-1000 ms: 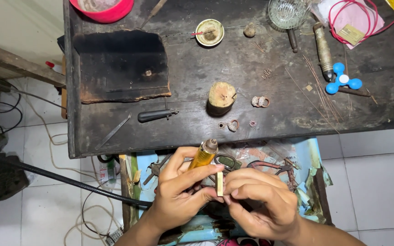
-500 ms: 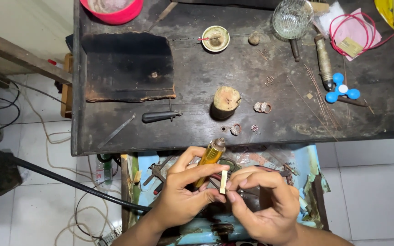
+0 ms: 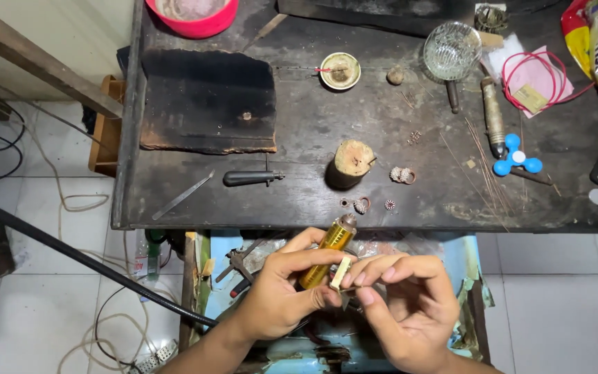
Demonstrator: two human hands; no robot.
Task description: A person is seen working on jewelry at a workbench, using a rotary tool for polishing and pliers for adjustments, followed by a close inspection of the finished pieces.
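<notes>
My left hand [image 3: 286,294] grips a gold-coloured metal cylinder with a grey cap [image 3: 329,248], tilted with the cap pointing up toward the bench edge. My right hand [image 3: 404,306] pinches a small pale rectangular piece [image 3: 340,273] against the side of the cylinder. Both hands are below the front edge of the dark workbench [image 3: 299,145], over an open blue drawer [image 3: 465,266] that holds pliers and other tools.
On the bench stand a short wooden stump [image 3: 351,163], a black-handled awl [image 3: 252,178], tweezers [image 3: 182,196], small rings [image 3: 403,175], a burnt black block [image 3: 209,100], a round tin [image 3: 340,70], a glass dish [image 3: 452,50], a blue spinner [image 3: 517,158] and a pink bowl [image 3: 192,14]. Cables cross the tiled floor.
The view has shifted down and right a little. My hands have stayed together on the cylinder, with the pale piece moved slightly along its side.
</notes>
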